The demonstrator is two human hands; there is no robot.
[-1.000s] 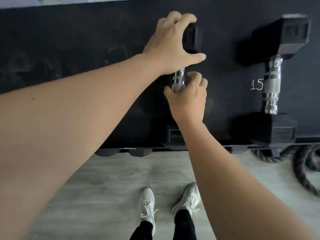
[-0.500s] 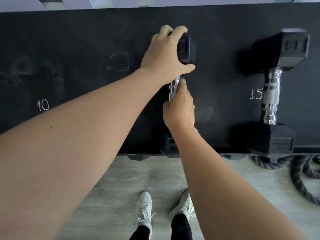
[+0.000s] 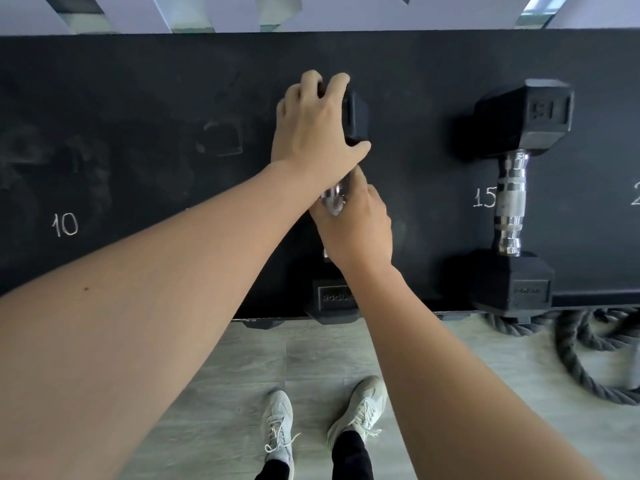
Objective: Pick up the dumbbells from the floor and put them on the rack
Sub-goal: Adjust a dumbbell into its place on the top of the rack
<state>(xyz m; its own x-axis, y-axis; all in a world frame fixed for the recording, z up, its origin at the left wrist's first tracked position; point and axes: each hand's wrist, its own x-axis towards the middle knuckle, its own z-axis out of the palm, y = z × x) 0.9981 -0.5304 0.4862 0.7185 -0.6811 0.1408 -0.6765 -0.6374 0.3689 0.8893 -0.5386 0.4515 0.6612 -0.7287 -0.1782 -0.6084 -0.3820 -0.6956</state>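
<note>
From the head camera, looking down, a big black rack (image 3: pixel 138 98) fills the top half of the picture. A dumbbell (image 3: pixel 355 116) lies on the rack, near the middle, with one black end far away and the other black end at the front edge. The left hand (image 3: pixel 313 128) is wrapped over the far end, with the fingers curled on top and the thumb pressed against the side. The right hand (image 3: pixel 358 225) is closed around the shiny metal bar in the middle, so only a small bit of the bar peeks out between the two hands. The near end shows a label, but the letters are too blurry to read.

To the right, well apart, a second dumbbell (image 3: pixel 510 202) lies on the rack by itself. A chalk number 15 (image 3: pixel 484 201) is written just beside its bar. A chalk number 10 (image 3: pixel 65 224) is written far to the left.

Below the rack is a pale wood floor (image 3: pixel 242 358). Two white shoes (image 3: pixel 280 427) stand on it. A thick dark rope (image 3: pixel 581 358) lies coiled on the floor at the right.
</note>
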